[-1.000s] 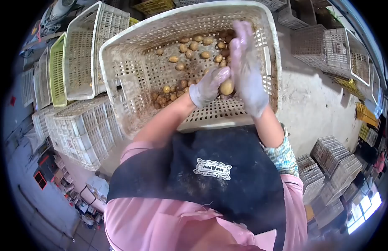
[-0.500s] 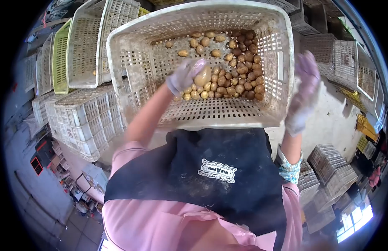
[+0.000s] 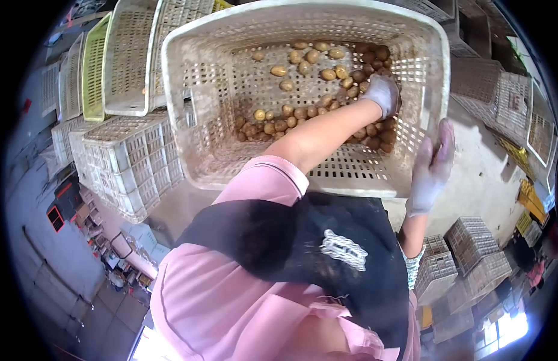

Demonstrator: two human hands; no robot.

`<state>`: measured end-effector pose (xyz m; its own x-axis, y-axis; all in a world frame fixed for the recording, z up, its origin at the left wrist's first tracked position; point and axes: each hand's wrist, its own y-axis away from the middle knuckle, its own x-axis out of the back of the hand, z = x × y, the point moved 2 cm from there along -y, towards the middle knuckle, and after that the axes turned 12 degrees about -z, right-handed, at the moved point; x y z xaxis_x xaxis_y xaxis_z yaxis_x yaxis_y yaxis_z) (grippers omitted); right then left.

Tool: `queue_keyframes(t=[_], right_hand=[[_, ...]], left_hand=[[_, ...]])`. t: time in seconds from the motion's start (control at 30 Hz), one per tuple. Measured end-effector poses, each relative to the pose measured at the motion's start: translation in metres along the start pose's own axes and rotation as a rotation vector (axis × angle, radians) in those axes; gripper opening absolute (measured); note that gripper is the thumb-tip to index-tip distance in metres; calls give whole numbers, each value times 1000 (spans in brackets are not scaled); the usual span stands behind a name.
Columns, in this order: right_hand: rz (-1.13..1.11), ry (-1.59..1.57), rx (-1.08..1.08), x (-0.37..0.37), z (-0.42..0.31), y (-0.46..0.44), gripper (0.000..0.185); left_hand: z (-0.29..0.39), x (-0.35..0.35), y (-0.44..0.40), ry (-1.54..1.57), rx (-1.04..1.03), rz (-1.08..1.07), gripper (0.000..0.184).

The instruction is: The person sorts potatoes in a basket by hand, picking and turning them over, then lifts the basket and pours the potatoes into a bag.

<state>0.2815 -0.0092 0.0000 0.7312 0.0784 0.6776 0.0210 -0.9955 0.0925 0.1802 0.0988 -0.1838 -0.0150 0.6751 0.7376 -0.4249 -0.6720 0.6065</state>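
A big off-white slotted plastic crate (image 3: pixel 201 129) is before me, holding many small round brown and yellowish potato-like pieces (image 3: pixel 300 113); their exact kind is unclear. My left hand (image 3: pixel 381 95), in a pale glove, reaches inside to the darker pieces by the right wall. Its fingers point down and are mostly hidden, so what they hold cannot be seen. Outside the crate's right rim, my gloved right hand (image 3: pixel 432 171) is raised and open, thumb apart from the fingers, with nothing in it.
Stacked white crates (image 3: pixel 128 162) stand at the left, with a yellow-green crate (image 3: pixel 94 72) among upright ones behind. More crates (image 3: pixel 513 111) line the right side, and others (image 3: pixel 471 243) sit on the floor at the lower right.
My left hand has swung right across the crate, from a large yellowish piece to the brown pile by the right wall. The right hand has lowered slightly. My view has shifted.
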Motion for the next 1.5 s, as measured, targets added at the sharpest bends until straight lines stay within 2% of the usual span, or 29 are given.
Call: queue_keyframes(t=[0.03,0.07,0.13,0.17,0.2,0.23,0.27,0.33,0.37,0.4,0.43,0.47,0.5,0.53,0.57,0.6,0.63,0.7,0.77,0.83,0.87,0.93,0.97,1.07,1.17,1.2,1.3,1.43,1.5], right_hand=[[-3,43,29,-3,-6,-4,45],[-7,87,57,-5,-11,-9,44],[0,130,120,-5,1,-17,44],[3,134,114,-5,-1,-20,44],[1,142,100,-4,-4,-19,44],[-2,151,87,-2,-4,-19,44],[-8,197,109,0,-2,-19,44],[-26,296,150,5,8,-20,45],[-33,150,112,7,9,-20,45],[-39,4,74,6,7,-21,44],[-44,-143,38,4,6,-24,44],[-93,-250,-21,5,9,-25,44],[-141,-357,-81,12,18,-28,45],[-193,-462,-142,20,32,-34,45],[-187,-764,-149,18,77,-42,45],[-164,-864,-191,13,110,-45,45],[-137,-961,-234,6,139,-43,45],[-75,-955,-309,-3,139,-22,45],[-25,-899,-343,-6,120,0,46],[-13,-850,-334,-5,105,12,46],[3,-836,-331,-3,100,16,46],[20,-815,-313,0,92,19,46],[32,-807,-306,4,89,21,46],[52,-791,-271,15,85,28,47],[91,-776,-243,34,80,36,47],[103,-767,-240,46,82,39,47],[151,-721,-217,87,87,54,47],[231,-671,-156,110,77,79,48],[276,-657,-139,126,74,91,48]], left_hand=[[3,-4,13,-74,-52,103,48],[2,-12,24,-65,-161,-151,51],[-4,-33,54,125,-260,-217,51],[-8,-43,63,47,-254,-211,52],[-10,-20,101,-114,-400,-422,52],[-22,-42,115,-524,-431,-381,45],[-41,-45,129,-481,-526,-317,36],[-90,-48,158,-277,-384,-398,30],[-118,-47,178,-210,-301,-405,26],[-147,-46,192,-395,-75,-716,23],[-178,-43,220,-435,4,-674,22],[-196,-30,247,-426,112,-738,19],[-240,-45,267,-107,132,-573,25],[-227,-5,297,-156,62,-259,27],[-223,27,317,349,385,-137,30],[-226,42,339,383,566,-64,35],[-217,61,366,-46,396,452,33],[-223,63,402,-67,502,824,43],[-251,24,420,284,578,922,52],[-250,10,424,1039,616,726,54],[-256,0,427,1217,770,577,57],[-295,-44,433,1043,570,491,51],[-299,-51,430,1090,460,544,48],[-263,-13,413,1521,424,606,41],[-272,-32,424,1852,142,617,40],[-256,-31,430,1874,93,686,43],[-226,-41,427,1970,-109,677,45],[-238,-84,422,2109,-231,676,49],[-243,-95,420,2041,-406,705,52]])
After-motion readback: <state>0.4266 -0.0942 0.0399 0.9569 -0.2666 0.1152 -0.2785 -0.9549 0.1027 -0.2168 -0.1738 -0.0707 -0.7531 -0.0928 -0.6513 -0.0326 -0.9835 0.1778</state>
